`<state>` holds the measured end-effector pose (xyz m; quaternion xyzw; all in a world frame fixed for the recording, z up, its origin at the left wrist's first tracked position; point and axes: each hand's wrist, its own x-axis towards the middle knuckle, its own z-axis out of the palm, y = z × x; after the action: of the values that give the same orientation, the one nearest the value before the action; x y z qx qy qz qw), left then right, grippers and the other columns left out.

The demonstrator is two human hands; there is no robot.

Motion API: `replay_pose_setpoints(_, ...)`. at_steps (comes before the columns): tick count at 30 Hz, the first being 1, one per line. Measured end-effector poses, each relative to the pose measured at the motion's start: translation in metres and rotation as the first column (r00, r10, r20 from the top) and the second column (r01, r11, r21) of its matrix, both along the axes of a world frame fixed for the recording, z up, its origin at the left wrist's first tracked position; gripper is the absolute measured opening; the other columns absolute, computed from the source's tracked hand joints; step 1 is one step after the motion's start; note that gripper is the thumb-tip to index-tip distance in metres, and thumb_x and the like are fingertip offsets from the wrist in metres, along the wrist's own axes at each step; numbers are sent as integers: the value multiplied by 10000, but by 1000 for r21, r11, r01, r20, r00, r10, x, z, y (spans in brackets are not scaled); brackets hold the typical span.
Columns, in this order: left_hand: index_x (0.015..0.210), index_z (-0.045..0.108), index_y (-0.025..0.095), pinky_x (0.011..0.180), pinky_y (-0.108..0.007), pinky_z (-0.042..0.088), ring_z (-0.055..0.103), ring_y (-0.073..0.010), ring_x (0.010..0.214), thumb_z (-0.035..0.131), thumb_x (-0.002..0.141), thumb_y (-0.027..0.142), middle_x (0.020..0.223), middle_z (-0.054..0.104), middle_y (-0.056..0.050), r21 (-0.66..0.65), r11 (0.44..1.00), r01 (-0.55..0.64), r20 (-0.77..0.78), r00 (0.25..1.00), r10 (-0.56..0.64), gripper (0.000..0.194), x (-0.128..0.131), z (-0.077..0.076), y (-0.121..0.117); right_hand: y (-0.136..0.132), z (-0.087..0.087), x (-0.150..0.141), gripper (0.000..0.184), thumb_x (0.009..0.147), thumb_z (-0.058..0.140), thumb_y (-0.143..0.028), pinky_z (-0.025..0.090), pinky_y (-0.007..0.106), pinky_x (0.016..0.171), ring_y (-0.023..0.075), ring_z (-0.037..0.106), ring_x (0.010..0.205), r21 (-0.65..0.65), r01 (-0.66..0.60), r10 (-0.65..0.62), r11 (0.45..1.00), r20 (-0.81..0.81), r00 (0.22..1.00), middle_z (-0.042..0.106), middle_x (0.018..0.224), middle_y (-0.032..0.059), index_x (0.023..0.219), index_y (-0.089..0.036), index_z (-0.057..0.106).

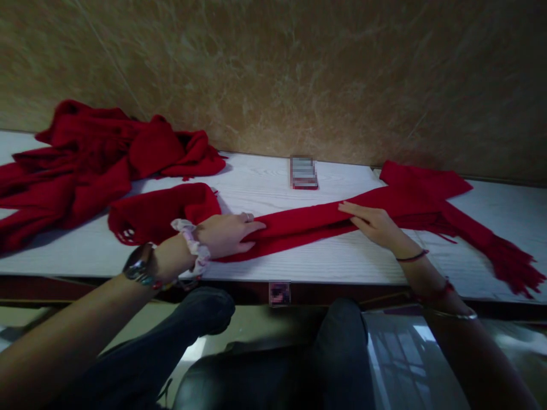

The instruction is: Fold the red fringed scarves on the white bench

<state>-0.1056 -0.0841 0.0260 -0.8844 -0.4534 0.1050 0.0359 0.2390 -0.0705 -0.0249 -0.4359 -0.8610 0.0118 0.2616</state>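
A red scarf [305,216] stretches across the white tabletop, folded lengthwise into a narrow band. My left hand [226,233] rests on its left part, thumb and fingers apart. Flat on the band's right part lies my right hand [376,223], its fingers stretched out. Beyond my right hand, the red cloth spreads wider, and a fringed end [515,265] hangs toward the table's front edge. Left of my left hand, a loose fold of red cloth [164,208] sits bunched; whether it joins the band is hidden under my hand and wrist.
A heap of crumpled red scarves [89,162] covers the back left of the white table [256,171]. A small blurred rectangular object [303,172] lies near the wall [273,74]. My knees are below the front edge.
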Motion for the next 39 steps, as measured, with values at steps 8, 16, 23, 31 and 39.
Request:
replay_pose_setpoints(8, 1374, 313, 318, 586, -272, 474, 581, -236, 910, 324, 892, 151, 1202, 471, -124, -13, 992, -124, -107, 987, 122, 509, 10, -22, -3, 2, -6, -4, 395, 863, 365, -148, 394, 432, 1002, 207, 441, 1219, -33, -104, 109, 994, 330, 937, 532, 1270, 107, 1216, -133, 541)
replay_pose_setpoints(16, 1359, 358, 272, 845, -357, 428, 434, -257, 1144, 238, 900, 83, 1300, 429, -111, 236, 965, -113, -68, 989, 133, 511, -5, -32, 36, 5, -12, -13, 419, 906, 324, -208, 367, 430, 1014, 220, 387, 1259, 19, -65, 52, 998, 399, 915, 460, 1334, 145, 1290, -113, 461)
replay_pose_setpoints(23, 1379, 312, 244, 993, -362, 330, 270, -224, 1312, 347, 818, 26, 1460, 240, -83, 90, 996, -14, 41, 999, 11, 603, 32, -33, 42, 5, -11, -15, 413, 900, 326, -193, 383, 422, 1002, 207, 397, 1253, 42, -39, 19, 998, 399, 917, 462, 1339, 125, 1284, -138, 467)
replay_pose_setpoints(31, 1396, 269, 282, 1006, -560, 254, 145, -299, 1346, 312, 825, 49, 1480, 193, -25, -42, 999, 9, 126, 992, -3, 617, 45, -34, 36, 9, -16, -11, 428, 885, 315, -120, 386, 433, 1009, 200, 406, 1245, 3, -66, 61, 998, 356, 933, 502, 1308, 86, 1279, -172, 475)
replay_pose_setpoints(39, 1393, 220, 376, 936, -671, 240, 105, -342, 1344, 299, 813, 43, 1490, 147, 23, -95, 991, -93, 118, 988, 104, 673, 49, -42, 18, 8, -13, -10, 417, 886, 331, -150, 389, 437, 1007, 207, 404, 1242, -47, -50, 63, 998, 329, 942, 514, 1298, 42, 1266, -216, 489)
